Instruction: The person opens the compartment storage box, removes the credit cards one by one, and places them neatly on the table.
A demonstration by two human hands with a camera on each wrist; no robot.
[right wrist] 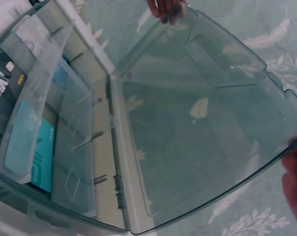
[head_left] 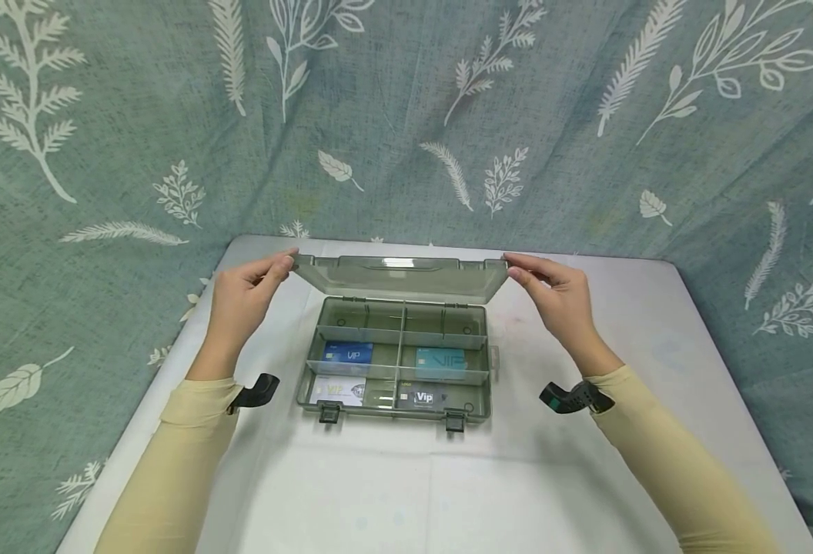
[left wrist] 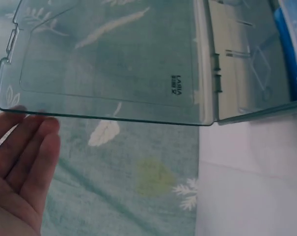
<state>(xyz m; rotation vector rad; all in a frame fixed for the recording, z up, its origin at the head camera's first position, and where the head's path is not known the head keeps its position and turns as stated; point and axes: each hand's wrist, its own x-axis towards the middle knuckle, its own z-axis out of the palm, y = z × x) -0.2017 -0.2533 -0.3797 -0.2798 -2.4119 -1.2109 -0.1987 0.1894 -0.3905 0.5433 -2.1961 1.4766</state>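
A clear grey plastic divider box [head_left: 396, 412] lies open on the table, its hinged lid [head_left: 399, 283] raised at the far side. My left hand [head_left: 243, 300] pinches the lid's left front corner between thumb and fingers. At the opposite corner, my right hand [head_left: 562, 300] holds the lid the same way. Inside, a blue VIP card [head_left: 349, 352] and a teal VIP card [head_left: 441, 362] lie in the middle row. The front row has a white VIP card [head_left: 337, 389] at left and a dark grey Vip card [head_left: 420, 396] at right.
Two dark latches, left [head_left: 329, 413] and right [head_left: 455, 421], hang from the box's front edge. White cloth covers the table [head_left: 393, 492]. Behind it hangs a green leaf-patterned curtain [head_left: 393, 115]. Each wrist wears a black camera mount.
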